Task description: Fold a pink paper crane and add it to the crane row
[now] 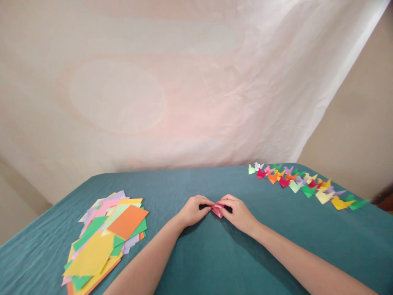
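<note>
A small piece of folded pink origami paper (217, 211) is held between my two hands at the middle of the table. My left hand (195, 210) pinches its left side with thumb and fingertips. On the opposite side, my right hand (235, 211) grips the paper the same way. Part of the paper is hidden behind the fingertips, so its exact folded shape is hard to make out.
A spread pile of coloured paper sheets (95, 254) lies on the left. Several finished paper birds (324, 196) stand in rows at the back right. A dark green cloth (196, 262) covers the table, and a pale hanging sheet (196, 90) rises behind it.
</note>
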`<state>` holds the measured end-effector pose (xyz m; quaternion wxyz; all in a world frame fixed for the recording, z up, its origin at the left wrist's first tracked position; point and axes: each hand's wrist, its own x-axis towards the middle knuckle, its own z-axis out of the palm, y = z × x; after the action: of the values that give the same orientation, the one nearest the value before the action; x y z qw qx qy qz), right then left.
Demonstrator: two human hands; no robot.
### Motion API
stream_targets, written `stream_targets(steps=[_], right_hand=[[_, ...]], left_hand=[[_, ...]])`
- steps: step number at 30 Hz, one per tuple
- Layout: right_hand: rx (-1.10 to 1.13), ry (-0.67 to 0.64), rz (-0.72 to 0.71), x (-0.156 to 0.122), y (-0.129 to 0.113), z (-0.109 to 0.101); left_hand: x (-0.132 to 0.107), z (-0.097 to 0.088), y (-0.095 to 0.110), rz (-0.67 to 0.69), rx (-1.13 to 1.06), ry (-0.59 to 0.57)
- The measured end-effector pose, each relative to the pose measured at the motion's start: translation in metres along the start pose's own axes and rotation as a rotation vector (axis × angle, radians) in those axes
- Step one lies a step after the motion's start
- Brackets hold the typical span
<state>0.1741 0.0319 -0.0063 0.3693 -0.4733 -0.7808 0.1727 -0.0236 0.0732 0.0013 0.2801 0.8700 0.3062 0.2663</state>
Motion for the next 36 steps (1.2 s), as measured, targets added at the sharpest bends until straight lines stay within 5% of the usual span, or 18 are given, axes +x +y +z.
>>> stream_targets(steps=[9, 36], right_hand=[[0.040, 0.001, 0.000, -0.002, 0.003, 0.000], [0.019, 0.024, -0.019, 0.001, 0.014, 0.007]], left_hand=[[0.002, 0.004, -0.005, -0.014, 0.056, 0.071], [0.004, 0.002, -0.005, -0.019, 0.005, 0.013]])
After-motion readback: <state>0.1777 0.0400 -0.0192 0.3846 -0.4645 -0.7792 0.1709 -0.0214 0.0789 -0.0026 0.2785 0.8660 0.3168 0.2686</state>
